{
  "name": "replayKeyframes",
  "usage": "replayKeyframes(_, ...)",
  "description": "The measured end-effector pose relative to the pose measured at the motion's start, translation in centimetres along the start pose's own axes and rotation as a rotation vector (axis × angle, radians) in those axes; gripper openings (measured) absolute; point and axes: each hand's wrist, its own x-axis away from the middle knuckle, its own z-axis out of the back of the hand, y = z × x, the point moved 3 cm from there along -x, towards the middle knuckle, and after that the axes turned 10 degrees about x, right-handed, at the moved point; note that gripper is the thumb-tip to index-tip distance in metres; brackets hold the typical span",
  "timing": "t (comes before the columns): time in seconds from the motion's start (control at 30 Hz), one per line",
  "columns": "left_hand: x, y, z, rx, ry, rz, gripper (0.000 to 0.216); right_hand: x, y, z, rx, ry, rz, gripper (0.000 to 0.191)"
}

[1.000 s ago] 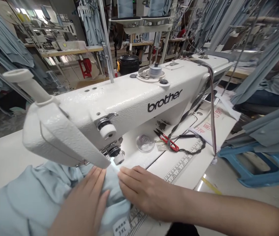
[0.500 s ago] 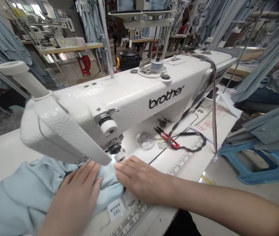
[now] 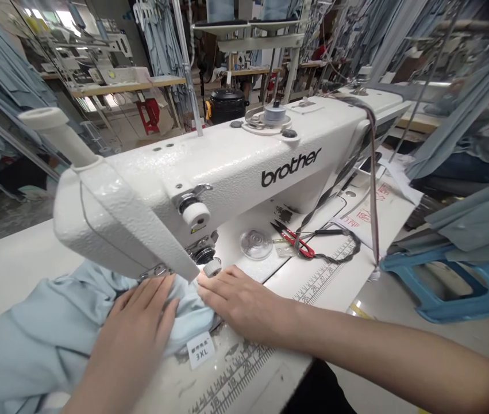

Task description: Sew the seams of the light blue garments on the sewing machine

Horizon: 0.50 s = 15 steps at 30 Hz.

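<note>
A white Brother sewing machine (image 3: 227,167) stands across the table. Light blue fabric (image 3: 41,333) is bunched under its head at the lower left. My left hand (image 3: 134,330) lies flat on the fabric, fingers stretched toward the needle area. My right hand (image 3: 244,305) rests beside it, fingers flat and pressing the fabric's edge just below the machine head. A white size label marked 3XL (image 3: 201,352) sticks out of the fabric between my hands. The needle itself is hidden behind the machine head.
Red thread snips (image 3: 293,238) and a clear round plastic disc (image 3: 255,244) lie on the machine bed. A printed ruler (image 3: 326,276) runs along the table. A blue plastic stool (image 3: 451,282) stands at right, with grey-blue garments hanging around. A person sits at far right.
Both hands have slid forward with the fabric toward the machine head. The 3XL label has moved out further from under my hands.
</note>
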Motion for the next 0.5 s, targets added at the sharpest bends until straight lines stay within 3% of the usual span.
replayKeyframes(0.13, -0.3, 1.2, 1.6, 0.166, 0.062, 0.060, 0.028, 0.3, -0.2, -0.1, -0.018, 0.014, -0.045, 0.041)
replayKeyframes(0.27, -0.3, 3.5, 2.8, 0.344, -0.004, 0.052, 0.017, 0.8, -0.5, -0.2, -0.028, 0.025, -0.039, 0.042)
replayKeyframes(0.37, 0.0, 3.8, 2.2, 0.427, -0.049, 0.120, 0.018, 0.8, -0.5, -0.7, -0.023, 0.039, -0.049, 0.043)
replayKeyframes(0.5, -0.7, 2.5, 0.2, 0.543, -0.134, 0.258, 0.030, 0.6, 0.2, -1.6, -0.027, 0.073, -0.071, 0.049)
